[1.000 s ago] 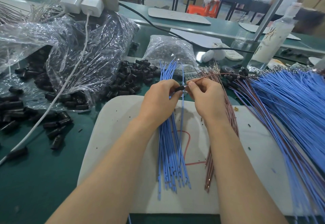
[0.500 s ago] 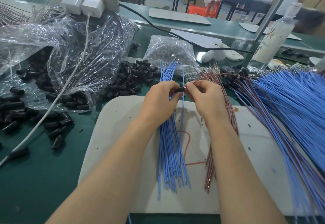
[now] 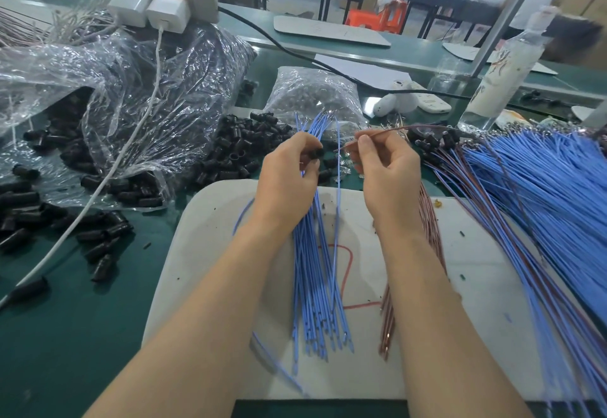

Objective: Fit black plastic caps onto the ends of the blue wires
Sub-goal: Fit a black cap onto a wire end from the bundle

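Black cap: mostly covered by left hand.
Blue wire heap: cut off at right edge.
Loose blue wire: blurred at bottom.

cap pile behind board; wire bundle on board; wire heap right.

2 hands, 2 chgrs, 1 btl

Both forearms are bare along their whole visible length, from the near edge up to the wrists. The left hand and right hand are bare too, with short, plain thumbnails showing.
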A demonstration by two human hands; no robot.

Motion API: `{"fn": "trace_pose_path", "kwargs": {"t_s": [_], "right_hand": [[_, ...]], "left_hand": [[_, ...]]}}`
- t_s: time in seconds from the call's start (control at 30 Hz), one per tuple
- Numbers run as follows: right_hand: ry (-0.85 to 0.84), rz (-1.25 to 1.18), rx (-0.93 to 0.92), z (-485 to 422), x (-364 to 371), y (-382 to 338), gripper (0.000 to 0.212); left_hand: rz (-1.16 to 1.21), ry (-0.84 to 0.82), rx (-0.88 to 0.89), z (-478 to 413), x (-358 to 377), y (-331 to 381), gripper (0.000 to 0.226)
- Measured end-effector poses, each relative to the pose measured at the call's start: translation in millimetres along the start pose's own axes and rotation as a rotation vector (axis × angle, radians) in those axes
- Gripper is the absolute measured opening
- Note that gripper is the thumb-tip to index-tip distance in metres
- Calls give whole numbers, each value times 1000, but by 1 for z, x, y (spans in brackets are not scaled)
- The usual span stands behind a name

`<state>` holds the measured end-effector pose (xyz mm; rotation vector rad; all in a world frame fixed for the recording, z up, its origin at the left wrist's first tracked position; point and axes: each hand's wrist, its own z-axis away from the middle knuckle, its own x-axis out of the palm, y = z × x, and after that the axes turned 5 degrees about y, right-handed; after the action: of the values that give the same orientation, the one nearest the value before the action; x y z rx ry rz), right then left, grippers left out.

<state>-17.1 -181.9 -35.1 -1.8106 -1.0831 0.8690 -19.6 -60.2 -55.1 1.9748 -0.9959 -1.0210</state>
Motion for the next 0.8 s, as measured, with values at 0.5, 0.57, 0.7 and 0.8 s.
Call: {"fn": "trace_pose_path", "kwargs": {"t_s": [0.5,0.57,0.7,0.8], "right_hand": [[-5,214,-316,9,7,-6,12],[-4,256,-353,10,7,-6,13],[-15,323,-367,11,7,-7,14],[-22,317,-331,10,7,-6,14]], "left_hand": [[-22,-28,15,0,0,4,23],[-56,-33,26,0,0,3,24],[-105,-28,76,1,0,2,21],[-164,-11,104,2,1,0,20]]}}
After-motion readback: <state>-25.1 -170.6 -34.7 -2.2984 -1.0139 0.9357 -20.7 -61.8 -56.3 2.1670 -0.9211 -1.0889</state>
